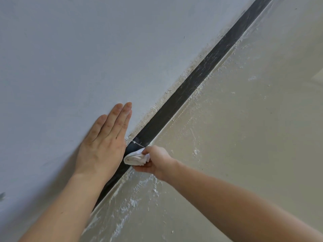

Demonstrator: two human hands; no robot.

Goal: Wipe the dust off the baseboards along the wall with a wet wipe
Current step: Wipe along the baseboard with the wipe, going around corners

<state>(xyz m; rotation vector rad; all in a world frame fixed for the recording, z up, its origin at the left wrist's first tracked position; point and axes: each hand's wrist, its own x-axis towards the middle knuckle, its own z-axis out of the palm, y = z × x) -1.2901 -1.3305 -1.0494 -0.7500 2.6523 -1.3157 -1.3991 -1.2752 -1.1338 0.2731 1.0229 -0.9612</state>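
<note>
Head view: two bare forearms reach in from the lower edge.
right hand [155, 161]: grip clamped on a folded white wet wipe [136, 158].
wet wipe: pressed against the dark baseboard [192, 81], just beside the left hand [103, 142].
left hand: grip apart, fingers straight, flat on the pale wall [87, 49].
floor [244, 137]: beige, streaked with white dust along the baseboard.

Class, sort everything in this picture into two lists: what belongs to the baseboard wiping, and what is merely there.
In the job: folded wet wipe, right hand gripping it, dark baseboard, left hand flat on the wall.
Merely there: floor, white smears on it.
</note>
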